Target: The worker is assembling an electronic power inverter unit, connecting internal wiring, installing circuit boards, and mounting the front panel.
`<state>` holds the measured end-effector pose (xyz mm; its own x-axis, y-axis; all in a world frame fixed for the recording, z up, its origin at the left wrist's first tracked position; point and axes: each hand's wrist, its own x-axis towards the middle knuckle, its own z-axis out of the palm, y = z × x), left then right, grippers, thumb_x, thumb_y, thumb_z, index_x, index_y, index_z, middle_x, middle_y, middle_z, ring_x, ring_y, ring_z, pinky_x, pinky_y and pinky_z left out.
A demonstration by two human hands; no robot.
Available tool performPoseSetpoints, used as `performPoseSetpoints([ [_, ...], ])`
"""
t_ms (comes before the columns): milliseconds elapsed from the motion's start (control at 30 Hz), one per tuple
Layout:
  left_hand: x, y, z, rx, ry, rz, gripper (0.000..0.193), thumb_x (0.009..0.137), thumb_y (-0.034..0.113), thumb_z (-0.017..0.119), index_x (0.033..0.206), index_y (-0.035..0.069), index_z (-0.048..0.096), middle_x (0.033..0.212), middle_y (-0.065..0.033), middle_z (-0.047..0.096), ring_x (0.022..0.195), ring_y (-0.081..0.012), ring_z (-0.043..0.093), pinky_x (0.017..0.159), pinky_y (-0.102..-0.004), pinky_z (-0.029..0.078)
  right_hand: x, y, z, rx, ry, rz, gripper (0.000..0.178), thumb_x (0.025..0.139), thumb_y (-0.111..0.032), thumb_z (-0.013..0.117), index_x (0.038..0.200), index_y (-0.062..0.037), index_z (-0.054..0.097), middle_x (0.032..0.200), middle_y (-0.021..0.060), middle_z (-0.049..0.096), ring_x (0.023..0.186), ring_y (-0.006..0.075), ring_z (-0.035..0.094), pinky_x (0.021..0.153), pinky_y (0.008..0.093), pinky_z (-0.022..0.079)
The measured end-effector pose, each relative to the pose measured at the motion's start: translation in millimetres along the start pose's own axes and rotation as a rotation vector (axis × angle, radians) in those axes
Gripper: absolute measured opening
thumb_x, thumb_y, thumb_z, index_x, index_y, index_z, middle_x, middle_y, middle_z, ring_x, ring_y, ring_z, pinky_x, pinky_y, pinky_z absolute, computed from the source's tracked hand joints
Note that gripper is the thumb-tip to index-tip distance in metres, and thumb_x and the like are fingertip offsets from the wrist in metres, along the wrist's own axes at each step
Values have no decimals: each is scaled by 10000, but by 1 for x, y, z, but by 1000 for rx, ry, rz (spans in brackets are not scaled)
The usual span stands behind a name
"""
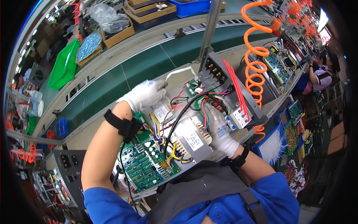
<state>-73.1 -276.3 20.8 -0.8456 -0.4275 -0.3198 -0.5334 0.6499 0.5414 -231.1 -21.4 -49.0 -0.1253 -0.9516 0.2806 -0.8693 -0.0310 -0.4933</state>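
An opened electrical unit lies before me, its dark end panel (229, 87) standing up on the right. My left hand (145, 96), in a white glove, is over the far side of the unit, beside a white cable (179, 71). Its fingers are curled together, and whatever is in them is hidden. My right hand (220, 130), also gloved, reaches in between a labelled transformer (192, 136) and the end panel, at red and green wires (204, 115). Its fingertips are partly hidden among the wires. A green circuit board (143, 164) fills the near left of the unit.
An orange coiled hose (254, 48) hangs on the right. Beyond the unit runs a green conveyor (130, 65), with a green bin (64, 63) and cardboard boxes behind it. Another unit (278, 67) stands farther right, near a person (320, 76). Parts trays (274, 145) are at the right.
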Motion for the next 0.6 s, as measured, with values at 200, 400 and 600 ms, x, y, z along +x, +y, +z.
performPoseSetpoints([
  [200,-93,28,-40,-74,345,-1,371,971,199,506,1263,-27,541,1175,-173,644,1085,-230,611,959,-330,452,0,11,5,-56,96,-79,805,730,-107,689,1427,60,324,1367,276,457,1266,436,443,1087,476,340],
  [400,-223,16,-17,-192,545,-204,423,962,223,532,1288,-47,517,1200,-174,633,1134,-216,589,990,-314,427,-22,0,-14,214,38,11,422,895,-81,569,1292,53,522,1309,279,532,1242,412,504,1059,415,388],
  [600,-346,-55,96,-478,997,-439,422,952,182,550,1324,-14,513,1247,-144,599,1167,-200,551,994,-310,418,-41,-42,-118,61,715,198,360,996,-156,500,1276,66,540,1277,166,583,1185,240,549,1020,336,407],
])
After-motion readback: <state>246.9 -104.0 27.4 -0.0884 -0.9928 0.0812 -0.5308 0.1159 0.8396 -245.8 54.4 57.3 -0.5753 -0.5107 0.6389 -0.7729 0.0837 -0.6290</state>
